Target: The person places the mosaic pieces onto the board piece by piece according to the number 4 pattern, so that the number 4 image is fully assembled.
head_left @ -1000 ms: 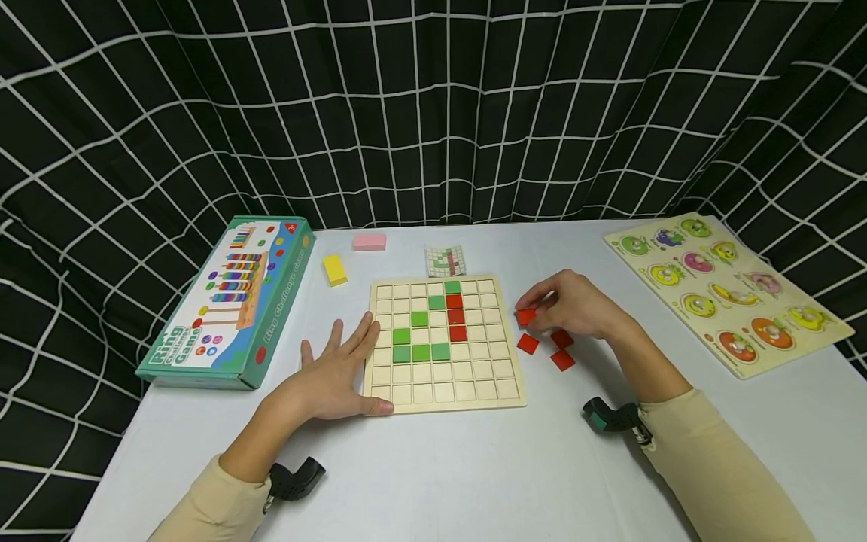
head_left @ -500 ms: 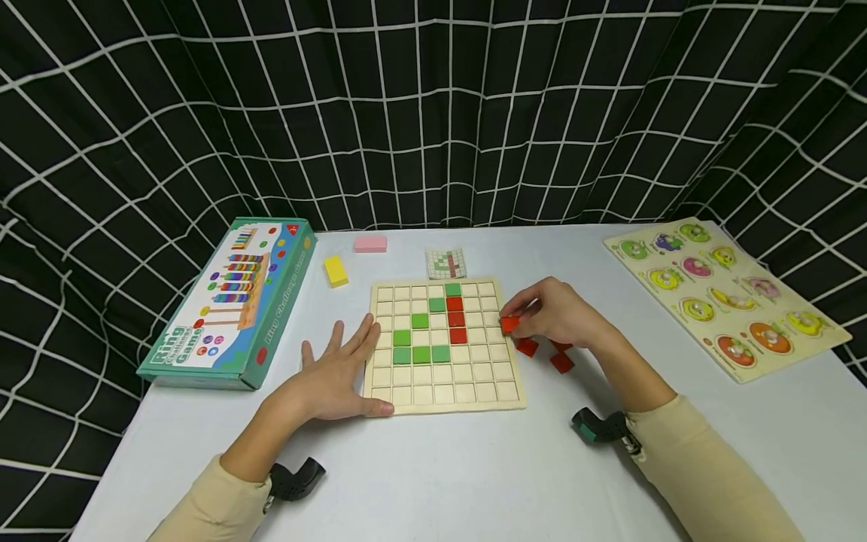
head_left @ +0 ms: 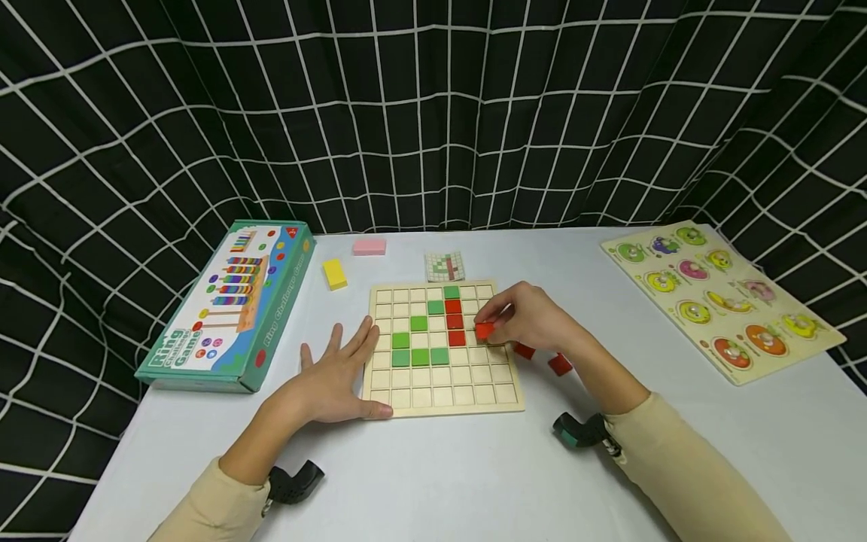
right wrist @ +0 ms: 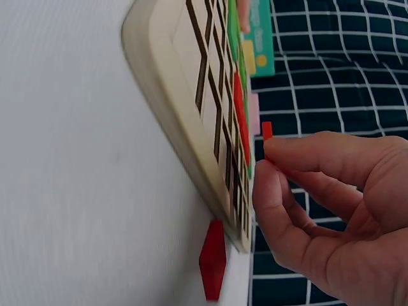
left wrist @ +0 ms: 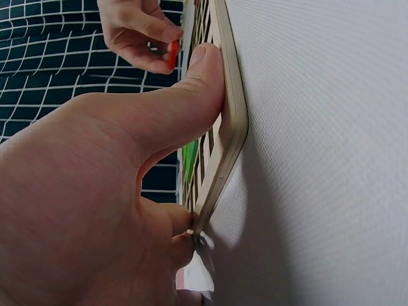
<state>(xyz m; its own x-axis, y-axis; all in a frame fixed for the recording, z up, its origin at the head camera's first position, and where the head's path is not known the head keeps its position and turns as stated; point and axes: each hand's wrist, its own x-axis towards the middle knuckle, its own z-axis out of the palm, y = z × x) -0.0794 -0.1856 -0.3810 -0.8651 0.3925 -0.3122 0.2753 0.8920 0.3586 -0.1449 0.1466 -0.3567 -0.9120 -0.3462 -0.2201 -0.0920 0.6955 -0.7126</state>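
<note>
A wooden grid board (head_left: 443, 376) lies on the white table, with several green tiles (head_left: 420, 356) and three red tiles (head_left: 455, 322) set in its cells. My right hand (head_left: 524, 320) pinches a red tile (head_left: 484, 330) just above the board's right side, beside the red column; that red tile (right wrist: 267, 131) shows between thumb and finger in the right wrist view. My left hand (head_left: 335, 376) lies flat against the board's left edge, fingers spread, its thumb (left wrist: 191, 102) pressing the board's rim (left wrist: 233, 127). Two loose red tiles (head_left: 559, 364) lie on the table right of the board.
A green ring-game box (head_left: 230, 301) lies at the left. A yellow block (head_left: 334, 273), a pink block (head_left: 369, 246) and a small pattern card (head_left: 445, 266) sit behind the board. A fruit peg puzzle (head_left: 721, 297) lies at the right. A checked black curtain surrounds the table.
My right hand lifted a red tile from the loose pile and carried it leftward over the board's right columns. The left hand stayed against the board's edge.
</note>
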